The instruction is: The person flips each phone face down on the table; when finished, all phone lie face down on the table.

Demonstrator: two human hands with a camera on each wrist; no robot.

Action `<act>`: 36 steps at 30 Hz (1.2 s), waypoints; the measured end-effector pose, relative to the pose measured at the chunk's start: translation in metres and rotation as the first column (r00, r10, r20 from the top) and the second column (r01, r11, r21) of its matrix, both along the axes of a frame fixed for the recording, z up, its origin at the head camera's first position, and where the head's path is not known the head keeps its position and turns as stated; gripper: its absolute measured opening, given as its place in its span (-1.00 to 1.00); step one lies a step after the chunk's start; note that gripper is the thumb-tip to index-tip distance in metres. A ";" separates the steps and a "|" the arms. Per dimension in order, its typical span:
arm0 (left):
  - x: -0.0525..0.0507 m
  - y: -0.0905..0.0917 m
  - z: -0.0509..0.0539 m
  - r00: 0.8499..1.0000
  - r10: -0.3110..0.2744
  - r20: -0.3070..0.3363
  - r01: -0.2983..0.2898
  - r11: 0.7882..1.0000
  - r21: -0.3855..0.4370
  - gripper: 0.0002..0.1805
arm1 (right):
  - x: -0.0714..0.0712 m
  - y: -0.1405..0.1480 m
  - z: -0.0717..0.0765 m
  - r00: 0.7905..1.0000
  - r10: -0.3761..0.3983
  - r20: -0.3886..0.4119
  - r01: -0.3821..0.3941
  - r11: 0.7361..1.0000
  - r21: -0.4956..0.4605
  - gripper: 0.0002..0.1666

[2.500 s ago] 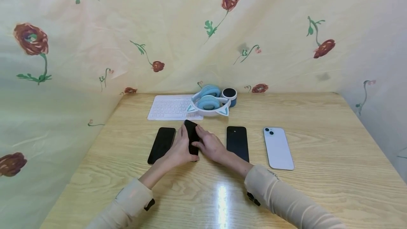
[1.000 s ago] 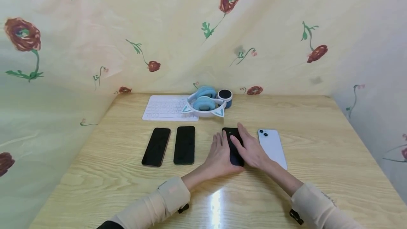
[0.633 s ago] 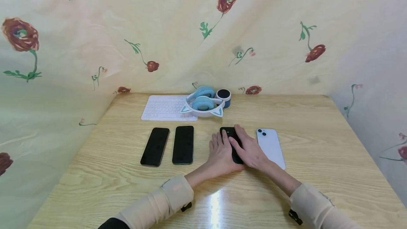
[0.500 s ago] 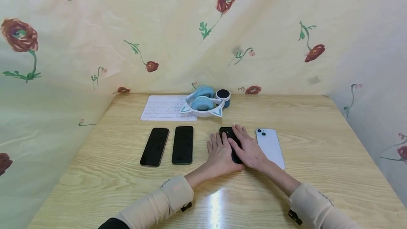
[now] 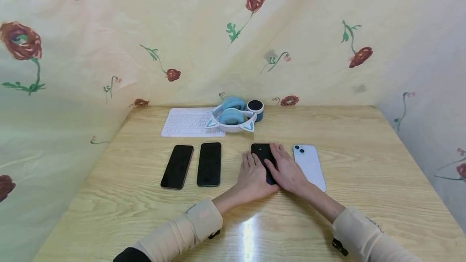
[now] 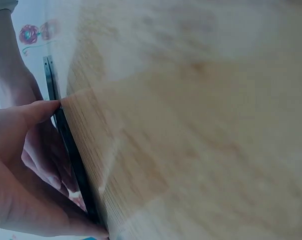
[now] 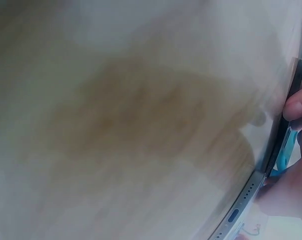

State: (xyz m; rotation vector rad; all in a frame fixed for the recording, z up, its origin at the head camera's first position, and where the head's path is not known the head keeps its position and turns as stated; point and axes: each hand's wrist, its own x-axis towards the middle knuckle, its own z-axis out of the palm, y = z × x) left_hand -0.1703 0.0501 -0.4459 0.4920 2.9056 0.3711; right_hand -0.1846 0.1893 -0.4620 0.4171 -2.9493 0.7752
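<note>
Only partly visible: phone (image 5: 263, 155) beneath right hand (image 5: 290, 174).

Noted one black phone (image 5: 263, 155), thin and rectangular, with rounded corners and a dark rim visible in both wrist views. Lies flat on the wooden table (image 5: 109, 205), with long sides running away from the person. Bears a small pale mark on the upper face, near the far end. Sits between another dark phone (image 5: 209, 164) and a white phone (image 5: 309, 167), closer to the latter, apart from both. Touched along the left edge by the left hand (image 5: 255, 179), with the thumb at the near end. Touched on the right side by the right hand (image 5: 289, 171). Mostly covered over the near half.
</note>
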 end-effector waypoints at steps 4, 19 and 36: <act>0.000 0.001 0.002 0.999 -0.033 -0.020 0.032 0.999 -0.017 0.24 | 0.000 0.000 0.000 1.000 -0.003 0.009 0.003 1.000 0.012 -0.20; 0.004 0.002 0.008 1.000 -0.012 -0.011 0.012 1.000 0.025 0.14 | 0.002 0.002 -0.001 0.999 -0.026 0.030 0.024 0.998 0.066 -0.15; 0.002 0.004 0.010 1.000 -0.022 0.015 0.020 0.986 0.166 0.16 | 0.004 0.004 -0.003 0.999 0.012 -0.039 -0.008 0.995 0.097 -0.17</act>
